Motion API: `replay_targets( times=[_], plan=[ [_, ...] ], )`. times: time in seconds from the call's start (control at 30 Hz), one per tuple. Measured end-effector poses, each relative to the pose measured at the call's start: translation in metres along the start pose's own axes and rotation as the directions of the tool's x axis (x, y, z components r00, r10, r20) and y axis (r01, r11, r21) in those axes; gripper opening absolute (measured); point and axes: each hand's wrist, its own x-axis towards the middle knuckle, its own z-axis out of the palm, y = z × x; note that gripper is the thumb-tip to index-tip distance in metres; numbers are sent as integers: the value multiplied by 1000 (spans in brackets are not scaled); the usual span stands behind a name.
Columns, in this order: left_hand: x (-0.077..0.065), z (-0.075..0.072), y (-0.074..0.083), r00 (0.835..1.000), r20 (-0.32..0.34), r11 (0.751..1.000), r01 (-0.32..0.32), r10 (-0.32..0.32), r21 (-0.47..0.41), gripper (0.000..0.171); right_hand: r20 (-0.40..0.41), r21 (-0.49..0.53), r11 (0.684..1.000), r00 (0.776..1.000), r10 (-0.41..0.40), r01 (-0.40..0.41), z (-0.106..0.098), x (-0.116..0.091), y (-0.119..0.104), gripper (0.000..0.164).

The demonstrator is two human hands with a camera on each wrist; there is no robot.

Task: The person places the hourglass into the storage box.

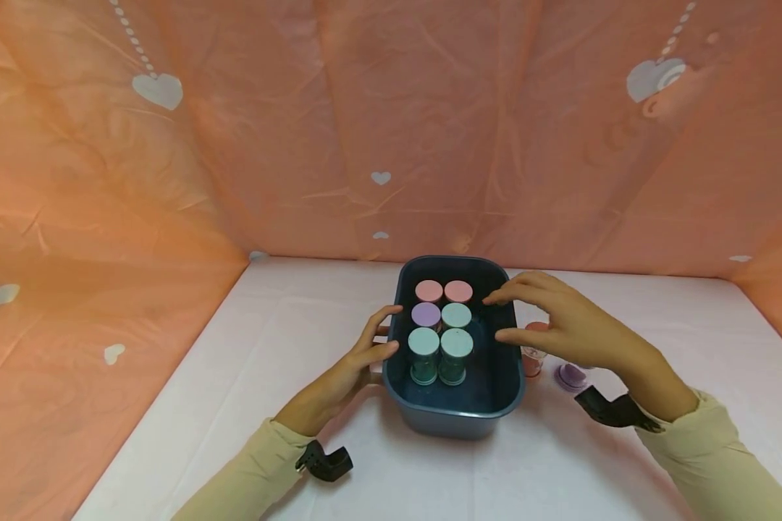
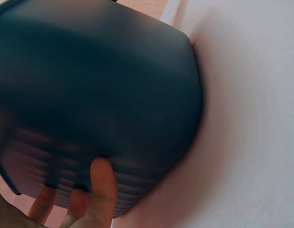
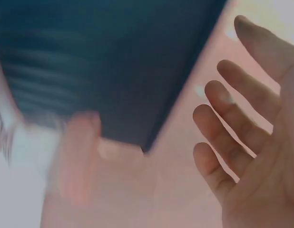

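Note:
A dark blue plastic bin [image 1: 452, 427] stands on the white cloth with several small lidded jars in its left half. Two have pink lids [image 1: 428, 291], one a purple lid [image 1: 426, 315], and the rest mint lids [image 1: 457, 341]. My left hand [image 1: 363, 356] rests its fingertips against the bin's left side; the left wrist view shows those fingers [image 2: 103, 183] extended on the ribbed wall. Over the right rim, my right hand [image 1: 563, 322] holds nothing, and its fingers [image 3: 232, 123] are spread apart in the right wrist view.
Right of the bin, partly under my right hand, stands a pink jar [image 1: 532, 362]. A purple-lidded jar [image 1: 570, 377] is beside it, partly hidden by the hand. Orange sheeting [image 1: 430, 145] with pale hearts encloses the white-covered table [image 1: 287, 304] at the back and sides.

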Motion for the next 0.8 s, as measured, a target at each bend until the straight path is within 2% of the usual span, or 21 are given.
replay_targets(
  times=[0.13,0.3,0.43,0.6,0.8],
  plan=[
    [1,2,1,1000,-5,1000,-4,4,-9,59,-90,-39,998,995,36,-40,-14,-26,10,45],
    [0,2,2,1000,-11,1000,-24,24,-18,61,-121,-31,998,991,50,-54,-17,-52,27,50],
    [-2,0,0,1000,-16,999,-26,25,-20,62,-78,-59,997,996,38,-43,-18,-60,41,52],
    [-2,-1,-1,1000,-7,1000,-26,26,-16,63,-21,-117,989,996,86,-88,-23,-67,53,56],
    [1,-1,-1,1000,-8,1000,-23,23,-11,62,-14,-89,989,993,115,-115,-15,-68,58,58]
  ],
)
